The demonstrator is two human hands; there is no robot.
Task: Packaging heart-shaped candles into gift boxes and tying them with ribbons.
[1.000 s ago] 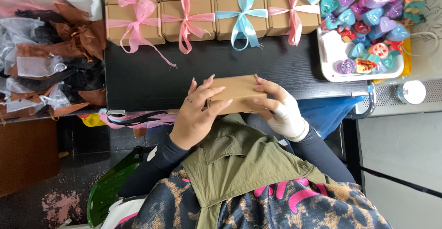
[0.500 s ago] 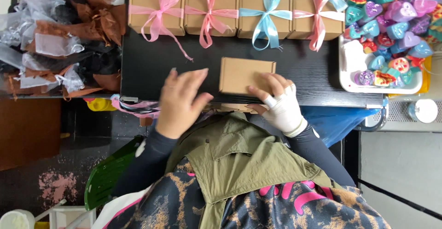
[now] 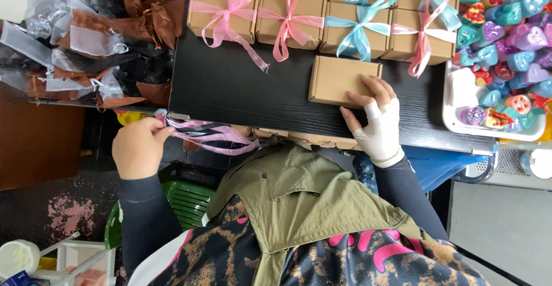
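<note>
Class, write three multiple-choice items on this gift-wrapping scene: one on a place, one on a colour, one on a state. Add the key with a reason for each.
1. Where does the plain brown cardboard box lie?
A. on the black table
B. in the white tray
C. on the floor

2. What colour are the ribbons at the left hand?
A. green
B. pink
C. yellow

3. What is the right hand doing?
A. resting fingers on the plain box
B. hanging free
C. lifting a bag

Key: A, the box sits on the dark tabletop; B, the loose pink ribbons hang at the table edge; A, its fingertips lie on the box.
</note>
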